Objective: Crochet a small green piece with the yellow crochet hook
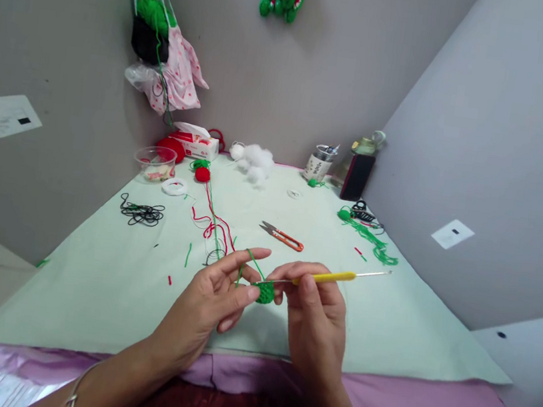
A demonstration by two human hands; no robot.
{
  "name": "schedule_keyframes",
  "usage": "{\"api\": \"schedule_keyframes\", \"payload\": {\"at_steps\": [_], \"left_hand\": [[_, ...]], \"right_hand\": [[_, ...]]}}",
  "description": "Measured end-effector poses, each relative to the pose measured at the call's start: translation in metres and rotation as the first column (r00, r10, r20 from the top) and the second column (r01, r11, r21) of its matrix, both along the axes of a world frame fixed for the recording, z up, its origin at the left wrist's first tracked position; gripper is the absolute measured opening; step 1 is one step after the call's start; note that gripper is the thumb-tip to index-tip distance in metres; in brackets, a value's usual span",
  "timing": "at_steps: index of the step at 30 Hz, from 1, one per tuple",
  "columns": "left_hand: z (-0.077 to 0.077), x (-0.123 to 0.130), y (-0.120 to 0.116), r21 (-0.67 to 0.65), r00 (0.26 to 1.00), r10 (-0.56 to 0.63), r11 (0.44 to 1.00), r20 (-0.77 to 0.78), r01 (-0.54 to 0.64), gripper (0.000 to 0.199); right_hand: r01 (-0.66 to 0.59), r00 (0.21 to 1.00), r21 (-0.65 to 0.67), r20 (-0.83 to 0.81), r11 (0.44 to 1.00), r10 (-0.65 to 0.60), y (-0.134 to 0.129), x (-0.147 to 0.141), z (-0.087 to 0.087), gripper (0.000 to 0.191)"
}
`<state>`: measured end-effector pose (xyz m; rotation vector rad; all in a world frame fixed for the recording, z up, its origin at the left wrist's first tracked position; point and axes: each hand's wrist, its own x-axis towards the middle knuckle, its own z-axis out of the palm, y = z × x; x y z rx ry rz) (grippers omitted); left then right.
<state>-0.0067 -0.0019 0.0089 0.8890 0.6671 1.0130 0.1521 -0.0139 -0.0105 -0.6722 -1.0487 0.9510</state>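
A small round green crochet piece (266, 292) is pinched between the thumb and fingers of my left hand (215, 297), above the table's front part. Green yarn loops over the raised left index finger and runs down to the piece. My right hand (316, 314) grips the yellow handle of a double-ended crochet hook (334, 278). One metal end of the hook meets the top edge of the green piece; the other points out to the right. Whether a loop sits on the hook tip is too small to tell.
Orange-handled snips (282, 236) lie beyond my hands. Black cord (141, 212), a red yarn ball (202, 174) and a clear bowl (154, 163) are left. White stuffing (257, 163) lies at the back. Green yarn strands (372, 239), a phone (357, 177) and a pen cup (319, 164) stand or lie right.
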Motion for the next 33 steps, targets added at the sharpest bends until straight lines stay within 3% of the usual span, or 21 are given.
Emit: {"api": "schedule_keyframes", "payload": {"at_steps": [6,11,14,16,18,20,21,22,24,27,30,33], "left_hand": [[-0.001,-0.003,-0.003,0.028,0.997,0.060,0.998,-0.053,-0.058,0.042],[-0.004,-0.005,-0.004,0.105,0.987,0.119,0.989,-0.108,-0.108,0.037],[-0.006,-0.005,-0.004,0.134,0.979,0.152,0.982,-0.134,-0.134,0.036],[-0.007,-0.003,-0.005,0.144,0.977,0.170,0.978,-0.133,-0.150,0.036],[-0.007,0.000,-0.005,0.102,0.982,0.170,0.981,-0.079,-0.162,0.042],[-0.005,0.003,-0.004,-0.023,0.994,0.103,0.994,0.017,-0.103,0.048],[-0.004,0.005,-0.003,-0.095,0.996,0.045,0.995,0.072,-0.039,0.049],[-0.003,0.006,-0.002,-0.156,0.993,-0.006,0.987,0.119,0.025,0.047],[0.000,0.006,0.001,-0.217,0.983,-0.050,0.972,0.179,0.089,0.041],[0.002,0.005,0.003,-0.192,0.982,0.005,0.981,0.190,0.032,0.039],[0.003,0.008,0.000,-0.135,0.990,0.018,0.991,0.137,0.000,0.043],[0.001,0.011,-0.002,-0.084,0.994,0.081,0.994,0.070,-0.075,0.048]], "right_hand": [[0.018,0.993,0.067,0.118,0.998,-0.026,-0.003,0.000,-0.001,0.024],[0.124,0.927,0.221,0.321,0.967,-0.192,-0.012,0.001,-0.004,0.026],[0.124,0.869,0.329,0.419,0.936,-0.262,-0.014,0.002,-0.008,0.030],[0.105,0.792,0.410,0.517,0.906,-0.325,-0.013,0.004,-0.014,0.034],[0.120,0.644,0.518,0.608,0.847,-0.463,-0.012,0.004,-0.021,0.040],[0.157,0.515,0.611,0.619,0.776,-0.592,-0.012,0.004,-0.025,0.045],[0.179,0.509,0.625,0.602,0.760,-0.615,-0.011,0.004,-0.026,0.045],[0.204,0.549,0.605,0.580,0.770,-0.601,-0.011,0.005,-0.025,0.043],[0.259,0.715,0.476,0.491,0.841,-0.498,-0.009,0.006,-0.020,0.033],[0.224,0.913,0.227,0.291,0.948,-0.285,-0.005,0.007,-0.008,0.023],[0.141,0.954,0.154,0.244,0.978,-0.176,-0.002,0.007,-0.003,0.020],[0.186,0.909,0.205,0.335,0.961,-0.247,-0.003,0.003,-0.007,0.021]]}}
